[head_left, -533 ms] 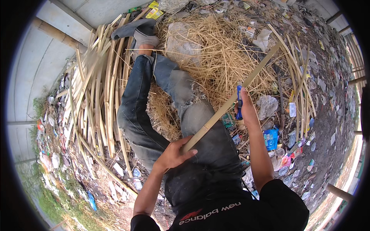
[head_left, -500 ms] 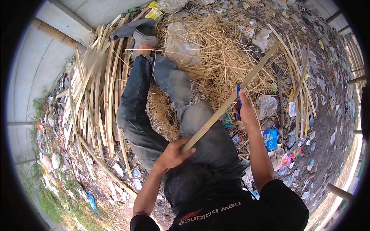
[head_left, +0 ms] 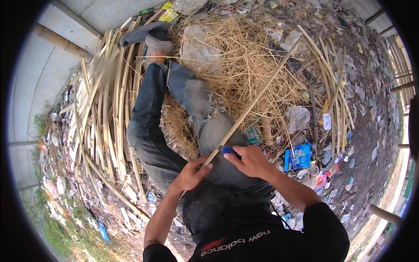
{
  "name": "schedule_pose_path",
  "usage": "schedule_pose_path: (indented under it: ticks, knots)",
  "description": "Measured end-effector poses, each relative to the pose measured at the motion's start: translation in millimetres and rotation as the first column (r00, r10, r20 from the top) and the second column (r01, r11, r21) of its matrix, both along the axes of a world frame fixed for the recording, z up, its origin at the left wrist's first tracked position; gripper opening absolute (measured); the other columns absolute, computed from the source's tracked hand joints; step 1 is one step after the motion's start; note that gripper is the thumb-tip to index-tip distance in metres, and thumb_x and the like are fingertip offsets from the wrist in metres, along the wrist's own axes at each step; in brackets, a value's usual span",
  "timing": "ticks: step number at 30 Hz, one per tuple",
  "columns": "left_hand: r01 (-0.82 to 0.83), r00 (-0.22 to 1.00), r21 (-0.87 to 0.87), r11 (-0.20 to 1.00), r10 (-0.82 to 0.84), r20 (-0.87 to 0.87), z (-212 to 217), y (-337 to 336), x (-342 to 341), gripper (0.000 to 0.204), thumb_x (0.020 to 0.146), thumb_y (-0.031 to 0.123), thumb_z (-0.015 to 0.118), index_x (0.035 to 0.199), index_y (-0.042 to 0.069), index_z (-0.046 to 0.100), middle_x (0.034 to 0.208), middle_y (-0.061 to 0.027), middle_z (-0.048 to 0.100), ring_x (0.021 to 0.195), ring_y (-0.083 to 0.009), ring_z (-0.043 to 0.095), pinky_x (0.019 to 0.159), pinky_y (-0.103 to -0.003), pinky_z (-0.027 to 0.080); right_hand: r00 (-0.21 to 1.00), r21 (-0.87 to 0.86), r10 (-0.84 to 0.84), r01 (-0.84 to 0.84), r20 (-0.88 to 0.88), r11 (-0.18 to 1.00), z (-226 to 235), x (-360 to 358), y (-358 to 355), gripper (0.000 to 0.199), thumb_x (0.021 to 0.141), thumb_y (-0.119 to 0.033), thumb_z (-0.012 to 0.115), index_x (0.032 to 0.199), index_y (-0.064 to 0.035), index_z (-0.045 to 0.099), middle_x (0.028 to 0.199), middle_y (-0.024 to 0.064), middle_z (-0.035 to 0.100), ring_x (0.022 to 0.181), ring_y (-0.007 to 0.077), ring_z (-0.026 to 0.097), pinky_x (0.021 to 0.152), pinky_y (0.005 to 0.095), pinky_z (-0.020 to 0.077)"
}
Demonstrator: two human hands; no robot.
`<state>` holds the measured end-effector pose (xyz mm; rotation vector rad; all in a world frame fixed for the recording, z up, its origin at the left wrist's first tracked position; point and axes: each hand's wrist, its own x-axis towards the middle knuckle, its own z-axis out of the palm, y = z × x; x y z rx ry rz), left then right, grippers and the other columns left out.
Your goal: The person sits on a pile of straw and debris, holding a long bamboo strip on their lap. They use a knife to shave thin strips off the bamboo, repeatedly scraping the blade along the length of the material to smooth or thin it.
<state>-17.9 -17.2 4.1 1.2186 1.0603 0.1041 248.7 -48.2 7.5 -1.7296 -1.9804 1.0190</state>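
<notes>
A long, thin bamboo strip (head_left: 254,99) slants from my lap toward the far right, lying across my thigh. My left hand (head_left: 190,175) is closed around its near end, the thumb pressed on top. Close beyond it, my right hand (head_left: 249,162) grips a blue-handled tool (head_left: 228,151) against the strip, beside a joint in the bamboo. Its working edge is hidden, so I cannot make out its exact kind. The jeans (head_left: 218,126) on my outstretched legs are dusty and torn at the knee.
Many split bamboo strips (head_left: 107,126) are heaped at left beside my legs. Straw-like shavings (head_left: 244,52) cover the ground ahead. More strips (head_left: 334,91) lie at right, with a blue packet (head_left: 298,157) and scattered litter. A pale panel wall (head_left: 35,96) stands at far left.
My right hand has come down and left along the bamboo strip with the blue-handled tool, close to my left hand. The strip has turned and now shows a narrower face.
</notes>
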Motion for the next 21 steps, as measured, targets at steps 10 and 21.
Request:
schedule_pose_path:
  ticks: [10,21]
  knots:
    - [0.065,0.998,0.385,0.921,-0.062,-0.022,21.1,-18.6,-24.7,0.048,0.104,0.018,0.061,0.146,-0.003,0.055,0.093,-0.0217,0.072,0.082,-0.0282,0.072,0.079,-0.039,0.055,0.977,0.036,-0.209,0.207,0.039,0.978,-31.4,2.4,4.6,0.054,0.104,-0.052,0.059,0.084,-0.0026,0.068,0.067,0.0250,0.064,0.069,0.0477,0.066,0.063,0.0559,0.0516]
    - [0.102,0.982,0.262,0.960,-0.055,-0.181,27.8,-55.9,-70.4,0.033,0.104,0.015,0.058,0.133,-0.001,0.058,0.084,-0.0265,0.069,0.084,-0.0451,0.071,0.076,-0.048,0.054,0.966,0.039,-0.258,0.257,0.027,0.966,-0.7,67.5,32.7,0.056,0.106,-0.049,0.057,0.082,0.0009,0.066,0.061,0.0205,0.060,0.059,0.0421,0.062,0.057,0.0496,0.0466]
